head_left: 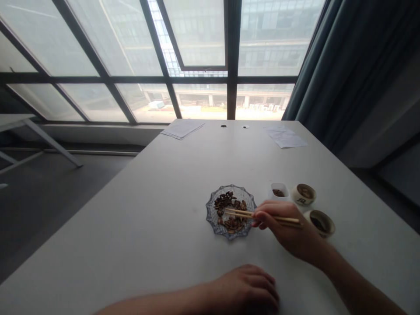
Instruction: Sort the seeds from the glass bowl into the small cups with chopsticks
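My right hand point(278, 223) is closed around a pair of wooden chopsticks point(241, 213). Their tips reach over the middle of a scalloped clear glass dish point(210, 218), among small dried pieces. Dark reddish-brown pieces point(225, 200) lie in the upper left of the dish, and lighter brown, elongated pieces point(232, 225) lie along its lower side. I cannot tell whether the tips grip a piece. My left hand point(246, 288) rests on the table in front of the dish, back upward, fingers curled together with nothing visible in them.
Just beyond my right hand stand a small white square container point(279, 190) with brown bits and two round pale cups, one farther point(304, 195) and one nearer point(328, 229), partly behind my wrist. Papers point(182, 128) and another sheet point(286, 136) lie at the white table's point(157, 205) far end.
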`<state>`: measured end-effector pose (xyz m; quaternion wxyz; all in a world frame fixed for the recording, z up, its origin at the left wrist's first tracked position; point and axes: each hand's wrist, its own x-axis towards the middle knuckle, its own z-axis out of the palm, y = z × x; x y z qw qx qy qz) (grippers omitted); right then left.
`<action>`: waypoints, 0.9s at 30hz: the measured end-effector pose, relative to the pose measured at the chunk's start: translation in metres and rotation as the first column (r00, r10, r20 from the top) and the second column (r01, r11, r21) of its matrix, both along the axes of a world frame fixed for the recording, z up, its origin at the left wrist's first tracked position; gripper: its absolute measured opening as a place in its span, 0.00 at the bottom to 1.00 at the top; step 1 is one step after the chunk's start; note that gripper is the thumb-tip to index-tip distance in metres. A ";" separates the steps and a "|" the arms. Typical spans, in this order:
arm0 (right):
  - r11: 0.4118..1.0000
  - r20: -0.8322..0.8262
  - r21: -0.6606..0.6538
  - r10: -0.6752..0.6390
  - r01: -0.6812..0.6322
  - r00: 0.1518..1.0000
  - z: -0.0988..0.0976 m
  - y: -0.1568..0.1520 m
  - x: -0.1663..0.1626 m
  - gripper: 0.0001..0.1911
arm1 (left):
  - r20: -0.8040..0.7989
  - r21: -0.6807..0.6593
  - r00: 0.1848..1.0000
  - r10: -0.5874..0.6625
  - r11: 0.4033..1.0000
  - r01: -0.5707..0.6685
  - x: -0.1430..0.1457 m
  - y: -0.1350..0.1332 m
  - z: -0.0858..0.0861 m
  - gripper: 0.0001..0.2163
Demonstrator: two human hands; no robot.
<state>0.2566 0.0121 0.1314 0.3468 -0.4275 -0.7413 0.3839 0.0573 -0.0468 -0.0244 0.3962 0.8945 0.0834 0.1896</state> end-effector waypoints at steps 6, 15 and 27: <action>0.995 0.043 -0.017 0.095 -0.094 0.995 -0.016 0.012 -0.009 0.23 | 0.014 -0.009 0.999 -0.036 0.999 0.036 0.001 0.003 -0.002 0.16; 0.993 -0.023 -0.107 0.047 -0.049 0.999 -0.036 0.019 -0.006 0.25 | -0.003 0.012 0.998 -0.059 0.998 0.059 0.001 0.005 -0.004 0.15; 0.968 -0.094 -0.144 -0.220 0.205 0.971 -0.009 0.008 0.019 0.24 | -0.036 0.003 0.996 -0.084 0.996 0.084 -0.004 0.008 -0.003 0.13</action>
